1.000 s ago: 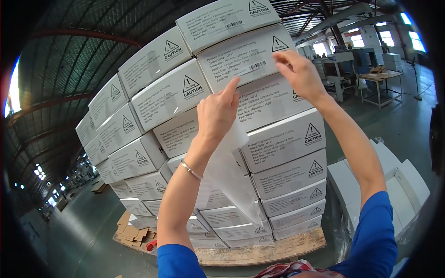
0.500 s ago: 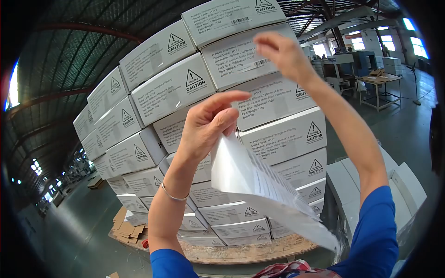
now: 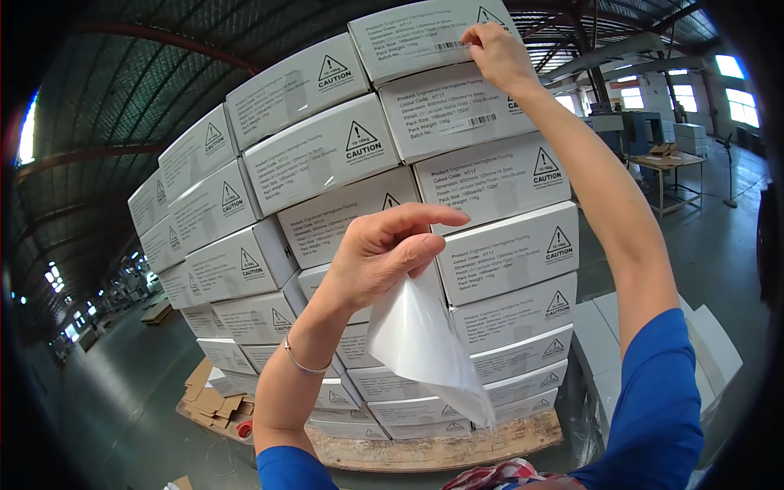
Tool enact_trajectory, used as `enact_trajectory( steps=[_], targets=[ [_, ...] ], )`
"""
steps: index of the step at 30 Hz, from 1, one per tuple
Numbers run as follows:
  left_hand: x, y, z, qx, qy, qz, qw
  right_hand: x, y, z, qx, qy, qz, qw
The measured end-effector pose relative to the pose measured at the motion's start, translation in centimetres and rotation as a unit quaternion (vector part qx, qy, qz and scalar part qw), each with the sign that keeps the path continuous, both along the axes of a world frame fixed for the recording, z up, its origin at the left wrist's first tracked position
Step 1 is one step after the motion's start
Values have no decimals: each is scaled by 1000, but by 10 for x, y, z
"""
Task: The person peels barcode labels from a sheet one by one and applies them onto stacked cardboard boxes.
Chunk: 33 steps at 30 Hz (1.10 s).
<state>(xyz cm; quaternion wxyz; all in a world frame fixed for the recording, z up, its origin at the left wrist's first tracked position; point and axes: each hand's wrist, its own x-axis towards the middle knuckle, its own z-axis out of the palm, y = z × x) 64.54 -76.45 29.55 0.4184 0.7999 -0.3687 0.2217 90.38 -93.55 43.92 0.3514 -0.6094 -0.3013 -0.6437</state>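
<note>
My left hand [image 3: 398,245] is in front of the stack, index finger stretched out and the other fingers curled closed on a white sheet of labels [image 3: 420,335]. The sheet hangs down, bent, its glossy side showing. Up at the right, my right hand [image 3: 501,57] is at the front of the top carton [image 3: 408,37], thumb and fingers pinched by the right end of a barcode label [image 3: 450,46]. Whether anything is between those fingertips is hidden. On the carton below [image 3: 416,122] is another barcode label [image 3: 482,120].
White flooring cartons [image 3: 327,151] with caution marks are stacked high on a wooden pallet [image 3: 441,453]. Flattened cardboard [image 3: 214,396] and a red tape roll [image 3: 244,429] lie at lower left. Open white boxes [image 3: 714,343] stand at right, and a work table [image 3: 670,161] farther back.
My right hand has moved up from in front of the second carton to the top carton's barcode label. My left hand is slightly lower and farther right, and the sheet hangs more steeply.
</note>
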Motion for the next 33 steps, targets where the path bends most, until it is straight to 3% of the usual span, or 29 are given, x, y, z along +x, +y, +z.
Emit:
enact_trajectory(
  steps=[7, 9, 11, 13, 14, 15, 16, 18, 19, 22, 23, 25, 27, 28, 29, 30, 33],
  targets=[
    [-4, 1, -3, -7, -13, 17, 1000, -20, -2, -1, 1, 14, 7, 1000],
    [-5, 3, -3, -14, -15, 28, 999, -40, 3, -18, -38, -16, 96, 994],
    [-2, 8, -3, -61, -41, 14, 997, -88, 8, -54, -157, 56, 393, 904],
    [-2, 15, -14, -98, -33, 23, 994, -129, 8, -111, -276, 197, 625, 703],
    [-1, 18, -17, -96, -43, 4, 994, -140, 14, -143, -274, 241, 670, 646],
    [-1, 21, -21, -92, -54, -15, 994, -149, 19, -169, -268, 282, 711, 586],
    [-2, 24, -26, -87, -64, -34, 994, -154, 18, -187, -264, 292, 717, 575],
    [1, 32, -42, -80, -35, -35, 996, -156, 8, -215, -322, 357, 627, 612],
    [3, 35, -51, -67, -17, -44, 997, -153, 6, -227, -317, 366, 633, 604],
    [0, 34, -68, -60, 44, -16, 997, -144, 3, -261, -338, 489, 639, 489],
    [-2, 32, -72, -61, 72, 21, 995, -145, 2, -268, -334, 494, 641, 484],
    [-2, 32, -79, -62, 107, 55, 991, -154, -1, -281, -287, 497, 630, 524],
    [-2, 34, -85, -6, 264, 95, 960, -160, -4, -288, -259, 500, 623, 544],
    [-1, 35, -89, 23, 338, 113, 934, -163, -6, -289, -248, 462, 601, 603],
    [0, 34, -93, 24, 341, 112, 933, -165, -7, -289, -237, 421, 576, 660],
    [1, 33, -97, -22, 381, 83, 921, -166, -9, -290, -225, 376, 547, 713],
    [4, 29, -108, -112, 457, 23, 882, -164, -13, -289, -272, 296, 546, 735]
  ],
)
